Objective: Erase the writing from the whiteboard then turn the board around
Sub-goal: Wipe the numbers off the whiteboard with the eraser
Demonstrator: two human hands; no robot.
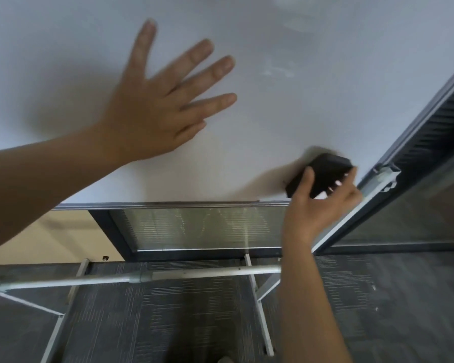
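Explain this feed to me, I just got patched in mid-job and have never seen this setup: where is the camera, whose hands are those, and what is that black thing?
There is no machine here. A person wears one wide-angle camera on the head, looking forward and down, so both arms reach in from the bottom of the picture. The pale surface filling the top is the whiteboard. The left hand lies flat on it with fingers spread. The right hand grips a black eraser against the board near its lower right corner. Faint smudges show higher up; I can read no writing. Below the board are its metal stand and dark carpet. At right is a dark-framed glass panel with blinds.
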